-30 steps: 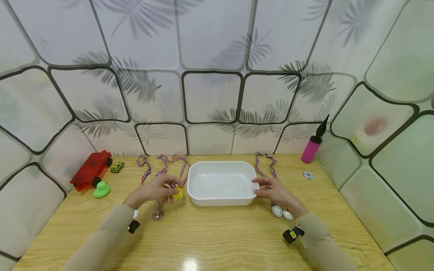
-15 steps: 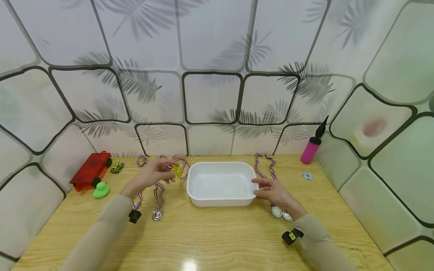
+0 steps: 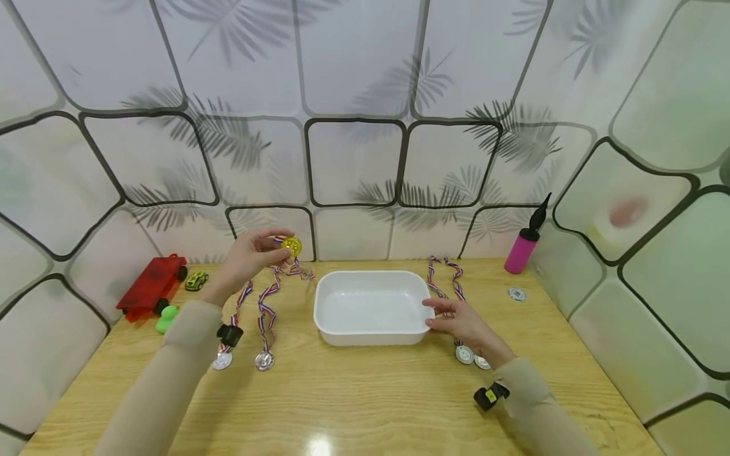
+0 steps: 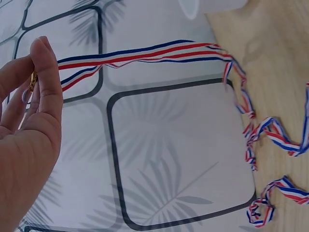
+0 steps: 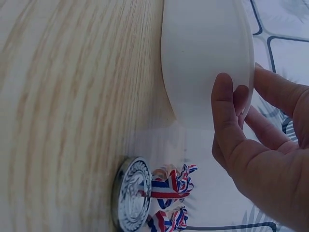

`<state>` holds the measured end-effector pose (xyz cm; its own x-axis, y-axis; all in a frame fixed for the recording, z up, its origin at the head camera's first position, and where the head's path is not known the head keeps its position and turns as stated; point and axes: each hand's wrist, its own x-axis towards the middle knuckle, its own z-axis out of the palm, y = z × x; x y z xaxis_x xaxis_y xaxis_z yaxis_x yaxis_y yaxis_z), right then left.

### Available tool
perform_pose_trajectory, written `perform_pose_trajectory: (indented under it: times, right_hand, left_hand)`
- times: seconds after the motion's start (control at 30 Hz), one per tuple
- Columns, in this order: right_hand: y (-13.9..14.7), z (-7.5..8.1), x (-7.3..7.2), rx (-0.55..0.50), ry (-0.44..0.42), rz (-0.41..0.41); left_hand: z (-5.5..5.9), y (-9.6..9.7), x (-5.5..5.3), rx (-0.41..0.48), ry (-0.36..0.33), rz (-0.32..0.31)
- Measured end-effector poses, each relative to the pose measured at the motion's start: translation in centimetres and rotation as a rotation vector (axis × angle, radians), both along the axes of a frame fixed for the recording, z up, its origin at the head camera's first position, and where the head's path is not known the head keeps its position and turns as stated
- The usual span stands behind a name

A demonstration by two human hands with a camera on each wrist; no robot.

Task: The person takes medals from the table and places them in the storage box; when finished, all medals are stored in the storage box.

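Observation:
High over the back left of the table, my left hand pinches a gold medal between thumb and fingers. Its red, white and blue ribbon stretches down to the table in the left wrist view. My right hand grips the right end of a white rectangular tray, thumb against the outer wall and fingers at the rim. Below the left forearm lie two silver-coloured medals, one near the wrist and one beside it, ribbons trailing back. Two more silver medals lie beneath the right hand.
Along the left side are a red toy truck, a small yellow-green toy car and a green rubber duck, partly behind the left sleeve. At right stand a pink pump and a poker chip. A patterned wall covering encloses the back.
My left hand has risen up and back from beside the tray, lifting the gold medal and drawing its ribbon off the table. The right hand stays at the tray, which has not moved.

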<state>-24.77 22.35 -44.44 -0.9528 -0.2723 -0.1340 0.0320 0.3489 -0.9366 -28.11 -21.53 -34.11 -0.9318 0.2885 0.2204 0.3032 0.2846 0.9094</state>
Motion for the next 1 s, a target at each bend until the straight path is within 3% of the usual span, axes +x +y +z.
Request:
perform_pose_trajectory:
  times: [0.23,0.43,0.67,1.0]
  right_hand:
    - [-0.2,-0.1,0.1,-0.037,-0.012,-0.006]
    - [0.0,0.0,0.2,-0.029,-0.004,0.014]
    - [0.1,-0.1,0.2,-0.025,0.008,0.025]
    - [0.1,-0.3,0.0,-0.027,-0.001,0.018]
  left_hand:
    - [1.5,-0.1,-0.8,0.068,0.001,-0.014]
    - [3.2,0.3,-1.0,0.089,0.031,0.026]
    - [5.6,1.3,-1.3,0.215,0.090,0.042]
    - [7.9,2.6,-1.7,0.392,0.153,0.032]
